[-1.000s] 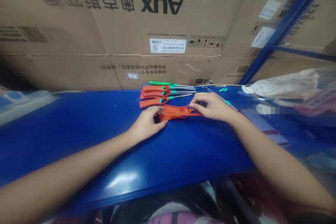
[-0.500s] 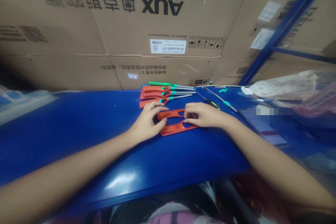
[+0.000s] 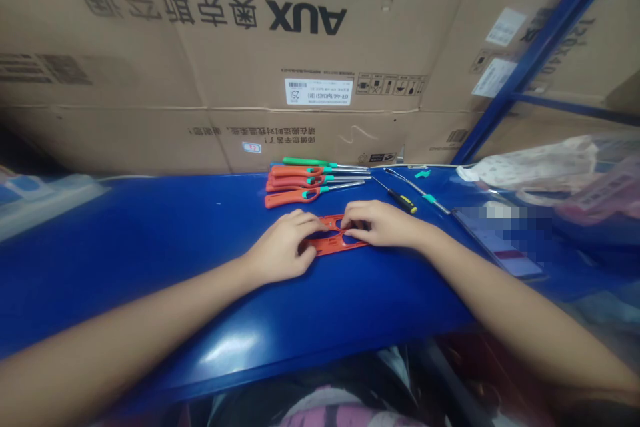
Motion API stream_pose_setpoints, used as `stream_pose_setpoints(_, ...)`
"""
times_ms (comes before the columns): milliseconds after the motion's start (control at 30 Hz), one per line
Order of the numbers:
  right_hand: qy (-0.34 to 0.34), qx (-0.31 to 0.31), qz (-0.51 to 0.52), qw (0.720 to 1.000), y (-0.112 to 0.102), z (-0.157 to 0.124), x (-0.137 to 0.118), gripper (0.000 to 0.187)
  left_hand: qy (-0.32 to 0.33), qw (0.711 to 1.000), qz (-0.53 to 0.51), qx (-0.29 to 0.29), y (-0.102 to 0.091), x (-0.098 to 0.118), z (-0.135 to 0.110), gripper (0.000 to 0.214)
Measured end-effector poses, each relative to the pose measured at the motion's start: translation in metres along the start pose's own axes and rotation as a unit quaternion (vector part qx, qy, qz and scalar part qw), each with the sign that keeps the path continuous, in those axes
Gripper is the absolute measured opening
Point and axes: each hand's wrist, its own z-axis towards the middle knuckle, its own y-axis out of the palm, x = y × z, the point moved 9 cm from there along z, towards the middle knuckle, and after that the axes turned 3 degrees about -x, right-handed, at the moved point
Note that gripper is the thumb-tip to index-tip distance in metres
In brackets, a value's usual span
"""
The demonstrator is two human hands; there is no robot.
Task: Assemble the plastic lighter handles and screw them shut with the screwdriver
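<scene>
Two orange lighter casing halves lie side by side on the blue table, long edges close together. The far half (image 3: 330, 221) and the near half (image 3: 334, 245) each have a trigger loop opening. My left hand (image 3: 286, 247) grips their left ends, fingers curled over the far one and thumb at the near one. At the loops my right hand (image 3: 383, 223) is closed, thumb and fingertips pinching the casing halves; its fingers cover part of them. Beyond lie several assembled orange long-nosed lighters (image 3: 293, 198) and a green one (image 3: 307, 162).
A black-and-yellow screwdriver (image 3: 403, 201) and a metal lighter tube (image 3: 415, 185) with a green piece lie beyond my right hand. A phone (image 3: 500, 247) rests to the right, near plastic bags (image 3: 540, 163). A large cardboard box (image 3: 200, 80) walls off the back.
The two casing halves have come closer together, the gap between them narrowing. My left fingers have closed further over them, and my right hand has shifted slightly left.
</scene>
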Motion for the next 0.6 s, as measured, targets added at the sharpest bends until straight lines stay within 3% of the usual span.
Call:
stream_pose_setpoints(167,-0.025,0.006,0.024,0.999,0.001,0.001,-0.009,0.016,-0.007,1.000,-0.012,0.020,-0.004,-0.003,-0.001,0.043)
stream_pose_setpoints(267,-0.009,0.074,-0.008,0.997,-0.023,-0.003,0.001,0.021,-0.016,0.999,-0.016,0.047,-0.009,-0.004,-0.002,0.038)
stream_pose_setpoints(333,0.092,0.133,-0.077,0.984,-0.049,-0.013,0.029,0.022,-0.017,0.997,-0.013,0.069,-0.014,-0.002,-0.002,0.034)
stream_pose_setpoints(400,0.270,0.137,-0.149,0.941,-0.071,-0.034,0.074,0.023,-0.006,0.998,-0.011,0.067,-0.015,0.002,-0.002,0.032)
stream_pose_setpoints(433,0.319,0.139,-0.161,0.924,-0.080,-0.045,0.091,0.025,0.001,0.998,-0.008,0.056,-0.013,0.004,-0.001,0.031)
stream_pose_setpoints(500,0.386,0.130,-0.168,0.897,-0.092,-0.065,0.121,0.025,0.016,1.000,0.006,0.025,-0.008,0.008,-0.001,0.036)
stream_pose_setpoints(600,0.472,0.100,-0.155,0.862,-0.094,-0.089,0.158,0.023,0.038,0.998,0.030,-0.030,0.003,0.011,-0.001,0.049)
